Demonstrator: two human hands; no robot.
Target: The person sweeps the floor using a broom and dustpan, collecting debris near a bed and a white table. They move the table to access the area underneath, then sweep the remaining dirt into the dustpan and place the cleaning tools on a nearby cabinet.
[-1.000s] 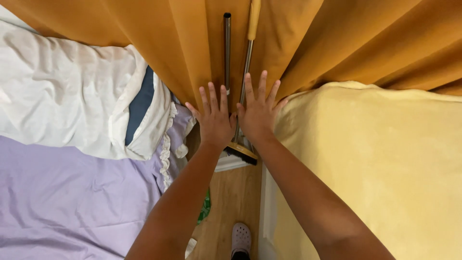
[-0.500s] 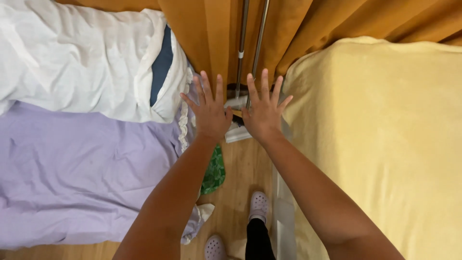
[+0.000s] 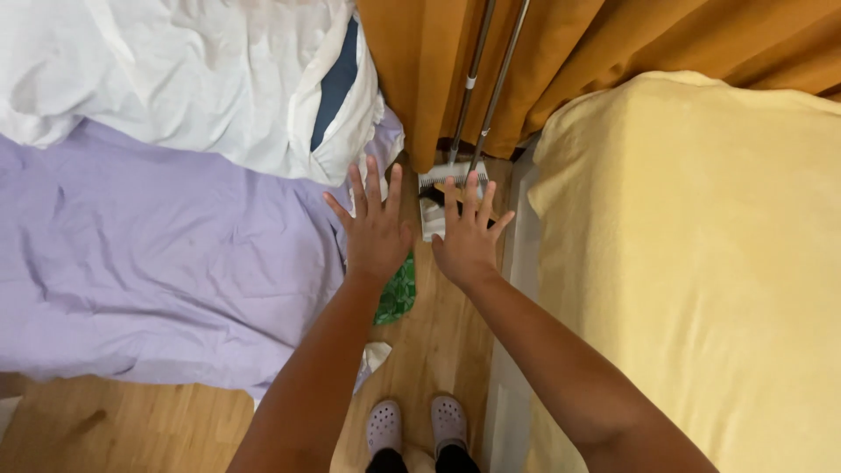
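Both hands, left hand (image 3: 377,229) and right hand (image 3: 467,236), hover spread wide and empty just short of the broom (image 3: 451,180), whose handle needs closing around next.

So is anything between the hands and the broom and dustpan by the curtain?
Nothing visible: both the left hand and the right hand are spread open just short of the broom and dustpan.
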